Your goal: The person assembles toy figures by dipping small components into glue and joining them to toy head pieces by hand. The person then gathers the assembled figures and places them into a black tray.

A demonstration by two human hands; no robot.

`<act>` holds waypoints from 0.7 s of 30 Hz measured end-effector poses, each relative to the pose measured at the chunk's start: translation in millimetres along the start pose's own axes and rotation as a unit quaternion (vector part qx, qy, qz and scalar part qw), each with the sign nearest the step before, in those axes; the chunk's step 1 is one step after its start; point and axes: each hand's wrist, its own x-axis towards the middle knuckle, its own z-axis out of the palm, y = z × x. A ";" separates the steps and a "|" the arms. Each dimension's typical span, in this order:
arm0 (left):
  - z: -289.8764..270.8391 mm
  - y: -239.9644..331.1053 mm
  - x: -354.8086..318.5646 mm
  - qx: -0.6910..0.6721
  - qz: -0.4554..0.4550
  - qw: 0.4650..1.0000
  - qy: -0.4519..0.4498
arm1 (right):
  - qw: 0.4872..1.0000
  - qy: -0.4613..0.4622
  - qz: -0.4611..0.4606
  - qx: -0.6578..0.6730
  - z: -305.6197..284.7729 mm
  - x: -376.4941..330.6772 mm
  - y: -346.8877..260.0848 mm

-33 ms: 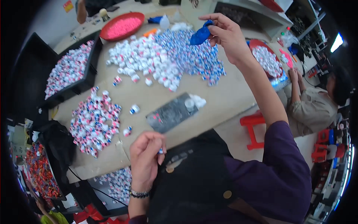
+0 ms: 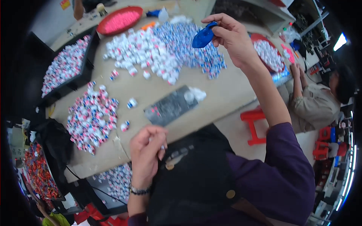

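Your right hand (image 2: pixel 234 39) is pinching a blue, soft-looking piece (image 2: pixel 203 37) by its upper end, so that grip is holding narrow; the piece is showing against the far pile of blue-and-white pieces (image 2: pixel 188 41), at a height you cannot tell. Your left hand (image 2: pixel 146 146) is bending its fingers by the near edge of the tabletop (image 2: pixel 222 92), and its grip is apparently holding a small pale piece (image 2: pixel 163 147), mostly hiding behind the fingertips.

For good handling, you are probably needing only a light pinch on the blue piece, since a limp thing is likely folding under pressure. With the left hand, you are best steadying the small piece by its sides, leaving its face in sight. The dark slab (image 2: pixel 170 107) is lying just beyond, so a dragging wrist could be smearing its pink dots (image 2: pixel 154 110).
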 end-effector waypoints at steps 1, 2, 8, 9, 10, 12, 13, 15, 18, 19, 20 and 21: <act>-1.4 -4.7 -2.0 0.091 -0.002 0.996 -0.014 | 0.999 -0.020 0.016 0.034 7.9 -28.2 -3.3; -4.5 -12.6 -3.2 0.084 -0.025 0.996 -0.005 | 0.996 -0.042 0.028 0.067 15.9 -51.6 -3.2; 8.9 -42.9 10.6 0.263 0.111 0.957 -0.052 | 0.972 -0.077 0.185 0.126 29.9 -152.8 14.2; 12.7 -45.7 12.8 0.277 0.115 0.952 -0.066 | 0.970 -0.076 0.189 0.129 35.2 -160.9 18.5; 16.9 -48.1 14.3 0.291 0.120 0.946 -0.079 | 0.961 -0.086 0.206 0.165 41.5 -166.8 23.3; 23.5 -53.1 16.5 0.291 0.114 0.948 -0.062 | 0.948 -0.095 0.223 0.205 48.0 -173.9 33.5; 23.5 -54.9 17.6 0.268 0.073 0.959 -0.062 | 0.946 -0.099 0.225 0.214 49.7 -176.3 38.5; 24.4 -57.6 21.4 0.248 0.031 0.966 -0.060 | 0.944 -0.099 0.216 0.230 51.0 -177.7 44.2; 27.1 -61.6 26.3 0.293 0.091 0.952 -0.010 | 0.964 -0.130 0.107 0.207 45.4 -174.2 58.9; 28.9 -61.2 29.0 0.323 0.183 0.928 -0.010 | 0.963 -0.130 0.109 0.210 45.7 -173.5 59.0; 29.5 -61.0 32.8 0.351 0.274 0.895 -0.011 | 0.981 -0.103 0.083 0.139 47.6 -170.5 58.4; 28.8 -62.1 35.9 0.354 0.271 0.895 -0.010 | 0.993 -0.076 0.056 0.067 48.6 -168.3 58.7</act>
